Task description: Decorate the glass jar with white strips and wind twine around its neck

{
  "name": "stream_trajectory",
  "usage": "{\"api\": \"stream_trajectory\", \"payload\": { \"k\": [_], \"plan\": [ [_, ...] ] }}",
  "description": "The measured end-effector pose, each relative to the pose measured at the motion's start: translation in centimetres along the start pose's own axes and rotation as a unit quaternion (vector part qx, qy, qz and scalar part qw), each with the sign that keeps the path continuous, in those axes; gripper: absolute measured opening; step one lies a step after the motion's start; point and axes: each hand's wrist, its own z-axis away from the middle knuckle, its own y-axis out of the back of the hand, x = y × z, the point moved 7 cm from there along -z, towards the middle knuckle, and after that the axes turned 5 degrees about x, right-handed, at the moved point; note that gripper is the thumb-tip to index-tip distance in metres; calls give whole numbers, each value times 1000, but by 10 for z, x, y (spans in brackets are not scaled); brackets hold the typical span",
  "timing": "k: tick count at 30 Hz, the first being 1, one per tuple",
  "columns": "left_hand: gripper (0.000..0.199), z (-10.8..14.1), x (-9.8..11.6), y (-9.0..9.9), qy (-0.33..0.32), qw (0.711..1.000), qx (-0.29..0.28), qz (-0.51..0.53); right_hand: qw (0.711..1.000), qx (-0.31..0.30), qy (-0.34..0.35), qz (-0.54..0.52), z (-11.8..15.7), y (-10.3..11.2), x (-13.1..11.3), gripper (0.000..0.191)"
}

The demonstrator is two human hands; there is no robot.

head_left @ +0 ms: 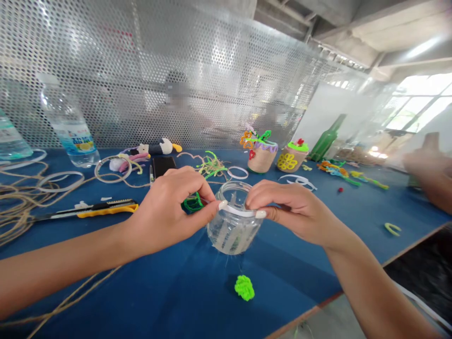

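My left hand (169, 209) and my right hand (286, 207) hold a clear glass jar (233, 230) up between them, above the blue table (303, 263). Fingertips of both hands pinch a white strip (237, 211) lying around the jar's neck. A twisted green pipe cleaner (192, 203) sits against the fingers of my left hand, partly hidden by them. A bright green pipe-cleaner coil (244, 287) lies on the table below the jar, touching neither hand.
A yellow utility knife (90, 209) and tangled jute twine (17, 197) lie left. Beyond are a water bottle (68, 122), a phone (164, 165), and decorated jars (262, 157). A green glass bottle (326, 139) stands right, near a co-worker's hand (429, 165). A perforated metal screen (141, 70) rises behind.
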Motion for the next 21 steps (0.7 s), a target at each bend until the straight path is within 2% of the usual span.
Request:
{"api": "stream_trajectory", "payload": {
  "k": [7, 10, 14, 16, 21],
  "plan": [
    [14, 2, 1, -1, -17, 1000, 4, 11, 999, -30, 13, 14, -4, -1, -11, 8],
    [13, 6, 0, 0, -1, 999, 17, 39, 994, 4, 27, 104, -9, -7, -25, 8],
    [13, 9, 4, 0, 0, 998, -1, 64, 965, 39, 44, 256, -11, -21, -40, 13],
    [12, 10, 5, 3, 2, 998, -3, 64, 967, 33, 40, 248, -10, -23, -41, 16],
    [10, 15, 11, 4, 37, 995, -42, 82, 991, -20, 15, 135, -4, -13, -33, 14]
  ]
}}
